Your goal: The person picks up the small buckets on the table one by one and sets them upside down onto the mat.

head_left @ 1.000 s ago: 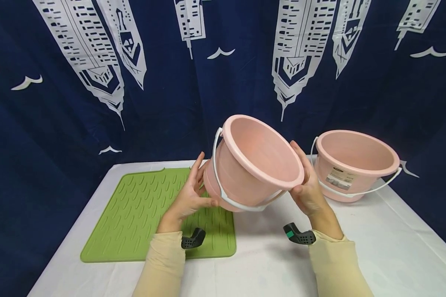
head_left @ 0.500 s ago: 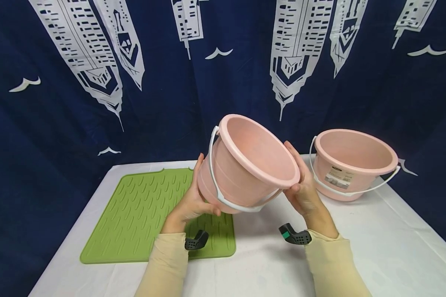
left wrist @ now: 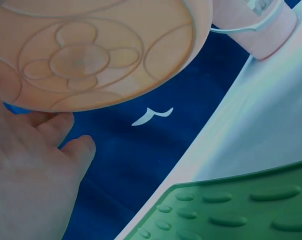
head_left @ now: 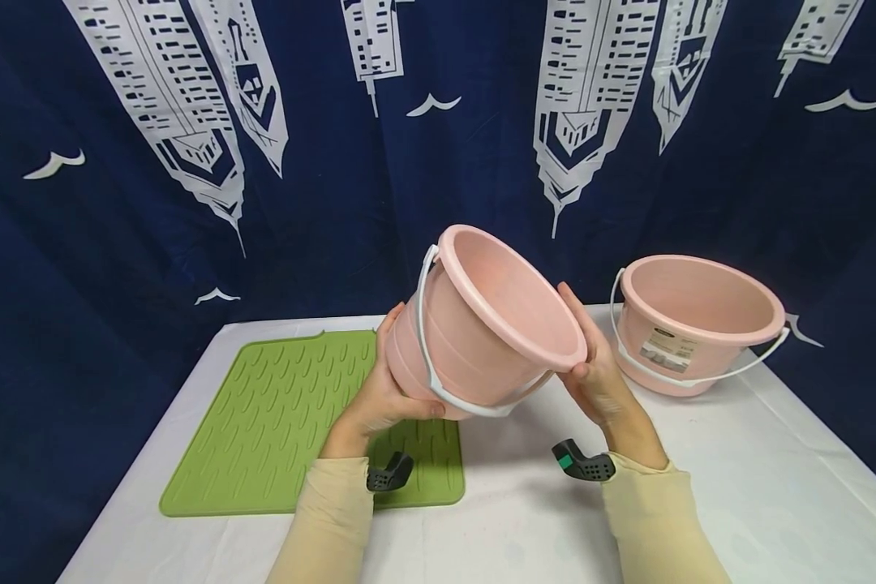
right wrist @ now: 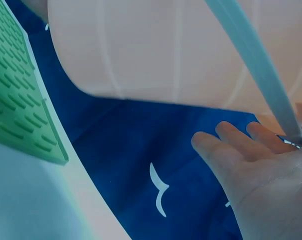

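Observation:
A pink bucket (head_left: 467,341) is held tilted over the table, its mouth facing up and right. Its white handle (head_left: 425,324) hangs down along the near side. My left hand (head_left: 380,401) grips the base end, thumb on the near side and fingers spread behind; the left wrist view shows the flower-patterned underside (left wrist: 81,62). My right hand (head_left: 594,369) holds the rim at its right end, thumb on the near side. In the right wrist view several fingers (right wrist: 236,142) of that hand stretch beside the bucket wall.
A second pink bucket (head_left: 689,316) with a paper label and white handle stands upright at the right back. A green ridged mat (head_left: 263,430) lies on the left of the white-covered table (head_left: 496,519). A navy curtain (head_left: 467,146) hangs behind.
The held bucket has shifted slightly left, and my right hand with it. My left hand has moved a little right, its fingers reaching farther around the base.

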